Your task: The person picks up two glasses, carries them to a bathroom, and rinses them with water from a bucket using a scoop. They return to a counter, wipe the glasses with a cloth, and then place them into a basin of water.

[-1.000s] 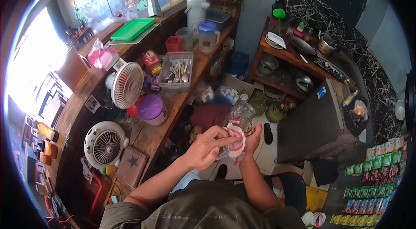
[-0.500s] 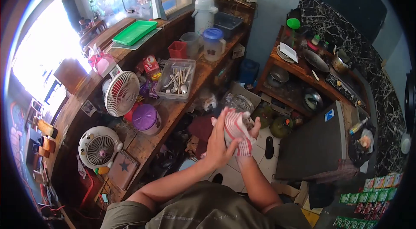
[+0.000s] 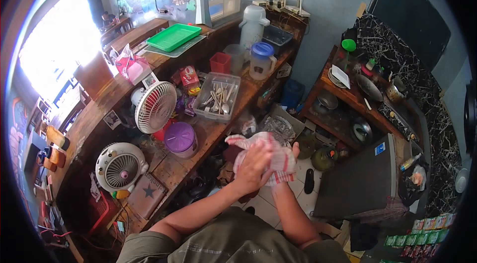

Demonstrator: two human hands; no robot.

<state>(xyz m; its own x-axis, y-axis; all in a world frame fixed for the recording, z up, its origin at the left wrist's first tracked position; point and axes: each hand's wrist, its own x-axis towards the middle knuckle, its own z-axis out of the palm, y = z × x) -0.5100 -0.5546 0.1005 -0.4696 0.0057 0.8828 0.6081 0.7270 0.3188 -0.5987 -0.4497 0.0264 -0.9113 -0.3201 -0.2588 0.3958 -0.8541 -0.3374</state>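
Note:
A white cloth with red stripes is bunched between my two hands in front of my body. My left hand presses down over the cloth, its fingers lying across it and slightly blurred. Beneath the cloth is my right hand; only its thumb and wrist show, and the other fingers are covered. One corner of the cloth sticks out to the left past my left hand. Whether anything lies inside the folds is hidden.
On the wooden counter to the left are a purple-lidded tub, a box of cutlery, two fans, a blue-lidded pitcher and a green tray. A dark fridge and a wooden shelf with pans stand right.
The cloth, wrapped tightly between my palms before, is now spread wider. My left hand has turned over the top of it. The view has shifted, so the surroundings appear further right.

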